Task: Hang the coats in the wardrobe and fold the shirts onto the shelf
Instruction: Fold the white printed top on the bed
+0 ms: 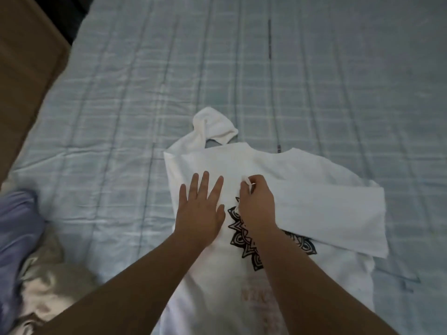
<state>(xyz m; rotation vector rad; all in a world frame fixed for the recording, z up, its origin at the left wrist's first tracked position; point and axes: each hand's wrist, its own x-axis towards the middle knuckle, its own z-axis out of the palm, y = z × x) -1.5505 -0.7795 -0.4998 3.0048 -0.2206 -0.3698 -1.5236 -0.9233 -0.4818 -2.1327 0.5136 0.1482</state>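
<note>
Head view, one frame. Left hand (199, 209): flat, fingers spread, palm down on the white shirt (302, 189), pinning the chest area. Right hand (256, 204): closed in a pinch on a small bit of white fabric, apparently the cuff or edge of the sleeve (338, 213) that lies folded across the body of the shirt. What exactly sits between the fingertips is too small to confirm.

Step in hand, as judged: folding a shirt, sleeve-in stage. The right-side sleeve is laid over the front; the far-left sleeve (212, 126) is bunched beyond the shoulder and not yet brought in.

Next move probably calls for: release of the pinch, smoothing of the laid sleeve, then the bunched sleeve drawn flat across, with one hand holding the body down so the cloth does not slide.

Shirt: long-sleeved, white, black mandala-like print (244, 240) mid-front, faded reddish lettering lower down, illegible. It lies on the bed (145, 93), pale blue checked cover, collar end away from the person. Other garments (36, 262), lilac and grey, are heaped at lower left. Wardrobe and shelf not in view.
</note>
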